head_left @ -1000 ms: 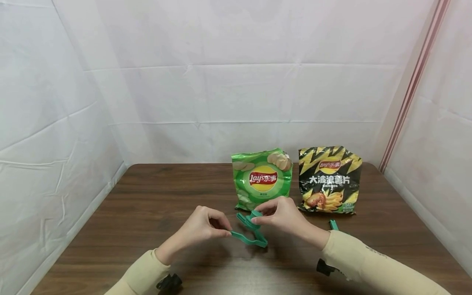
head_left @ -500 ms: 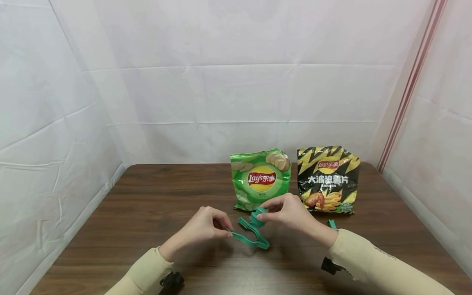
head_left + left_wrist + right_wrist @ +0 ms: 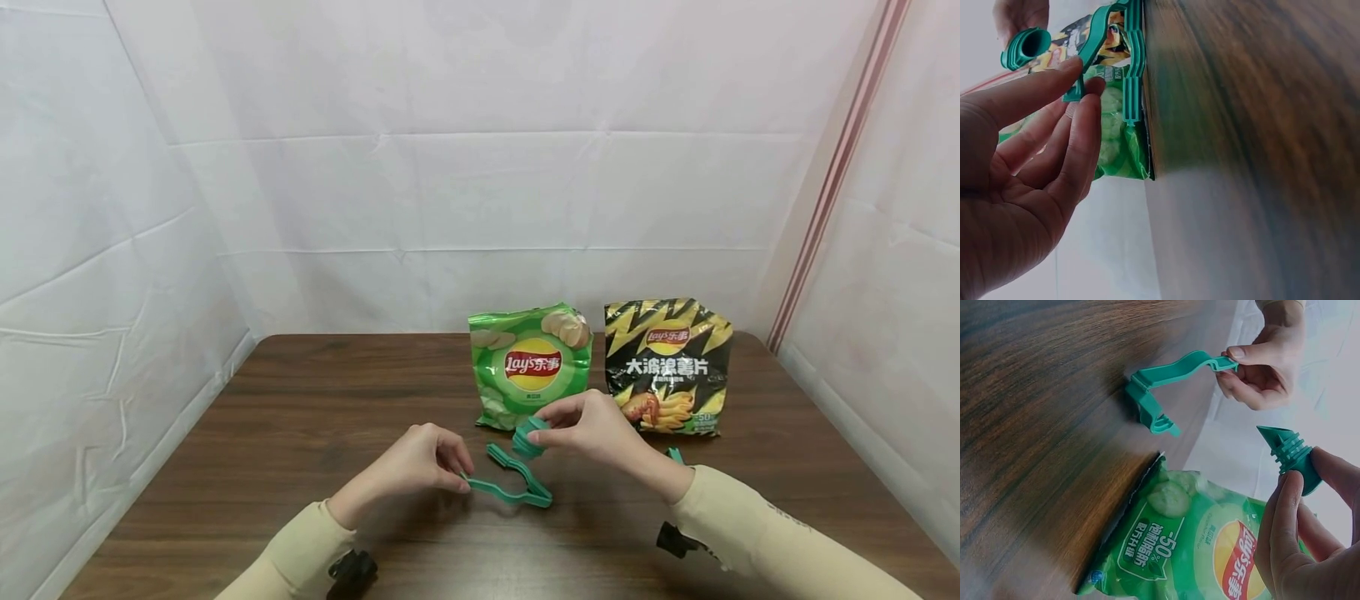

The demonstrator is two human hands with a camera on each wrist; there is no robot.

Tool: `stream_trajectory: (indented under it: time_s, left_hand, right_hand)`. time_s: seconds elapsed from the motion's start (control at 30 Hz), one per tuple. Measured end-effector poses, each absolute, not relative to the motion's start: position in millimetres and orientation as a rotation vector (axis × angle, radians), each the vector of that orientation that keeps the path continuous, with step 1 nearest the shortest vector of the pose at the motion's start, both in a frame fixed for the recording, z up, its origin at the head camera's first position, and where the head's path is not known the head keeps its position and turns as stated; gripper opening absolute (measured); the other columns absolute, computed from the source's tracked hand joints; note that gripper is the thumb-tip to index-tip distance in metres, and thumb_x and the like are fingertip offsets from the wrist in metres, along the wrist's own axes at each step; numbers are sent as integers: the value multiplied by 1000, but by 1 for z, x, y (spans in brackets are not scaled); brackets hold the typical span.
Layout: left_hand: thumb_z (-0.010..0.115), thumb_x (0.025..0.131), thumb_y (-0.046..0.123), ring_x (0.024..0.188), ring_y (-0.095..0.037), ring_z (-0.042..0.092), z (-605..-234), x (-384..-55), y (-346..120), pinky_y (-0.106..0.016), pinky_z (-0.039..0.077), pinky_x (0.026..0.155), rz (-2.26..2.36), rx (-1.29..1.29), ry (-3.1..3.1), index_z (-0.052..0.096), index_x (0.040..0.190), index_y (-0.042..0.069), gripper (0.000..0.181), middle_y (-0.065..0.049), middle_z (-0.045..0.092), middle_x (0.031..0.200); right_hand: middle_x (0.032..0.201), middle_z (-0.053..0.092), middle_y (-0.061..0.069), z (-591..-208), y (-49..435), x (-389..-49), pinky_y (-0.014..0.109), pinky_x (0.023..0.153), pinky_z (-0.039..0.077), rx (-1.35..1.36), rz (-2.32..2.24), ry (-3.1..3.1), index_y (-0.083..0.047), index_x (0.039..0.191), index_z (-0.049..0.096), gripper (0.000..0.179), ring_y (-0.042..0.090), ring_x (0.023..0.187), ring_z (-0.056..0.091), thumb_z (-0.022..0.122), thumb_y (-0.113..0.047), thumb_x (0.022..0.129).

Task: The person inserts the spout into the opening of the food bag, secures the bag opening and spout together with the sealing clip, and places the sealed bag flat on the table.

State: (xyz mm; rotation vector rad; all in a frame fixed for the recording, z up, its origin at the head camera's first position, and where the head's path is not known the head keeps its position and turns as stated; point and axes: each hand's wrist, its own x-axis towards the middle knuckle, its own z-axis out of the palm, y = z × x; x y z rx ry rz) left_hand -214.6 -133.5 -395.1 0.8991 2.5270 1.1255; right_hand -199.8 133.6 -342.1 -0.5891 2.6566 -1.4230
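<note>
My left hand pinches the end of one arm of a green bag clip, spread into a V low over the table. The clip's other arm points toward the back, its free end unheld. Between thumb and fingertips, my right hand holds a green ribbed pour spout just behind and above the clip, apart from it. In the right wrist view, the spout shows its slanted tip, ribs and wider base. Its round opening faces the left wrist camera.
A green Lay's chip bag stands behind my hands. To its right stands a black and yellow Lay's bag. Another green piece lies partly hidden behind my right forearm. White sheets surround the brown wooden table.
My right hand has drawn the spout up and to the right, away from the clip it overlapped earlier. The left hand keeps its pinch, and the clip has shifted slightly.
</note>
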Motion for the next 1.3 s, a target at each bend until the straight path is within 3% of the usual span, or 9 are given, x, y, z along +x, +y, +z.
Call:
stream_trajectory:
  time_s: [0.3,0.8,1.03,1.3]
  left_hand:
    - [76,67,15,67,-11,64,-397,-219,-135,-22,49,59,1125,864,2439,68,81,10,16,4,67,69]
    - [74,68,7,70,-16,66,-402,-217,-137,-24,50,60,1172,772,2290,67,84,5,17,-6,69,76]
    - [75,69,16,74,-19,65,-399,-221,-139,-26,50,61,1191,772,2351,67,85,7,20,-3,68,77]
    - [76,68,29,70,-12,63,-396,-226,-138,-26,49,61,1254,661,2564,67,88,11,29,1,67,78]
  right_hand:
    - [73,67,-2,-360,142,-214,30,54,49,-578,-1448,2654,-18,86,70,31,14,67,62,74,-41,66]
    - [74,67,-3,-359,148,-214,29,55,49,-598,-1453,2676,-19,88,70,31,14,67,62,74,-42,67]
    - [75,68,-3,-359,153,-216,28,56,49,-613,-1467,2690,-20,87,70,29,13,68,62,74,-41,67]
    - [79,68,-4,-354,158,-215,30,60,48,-565,-1477,2696,-23,89,70,30,14,74,61,73,-42,67]
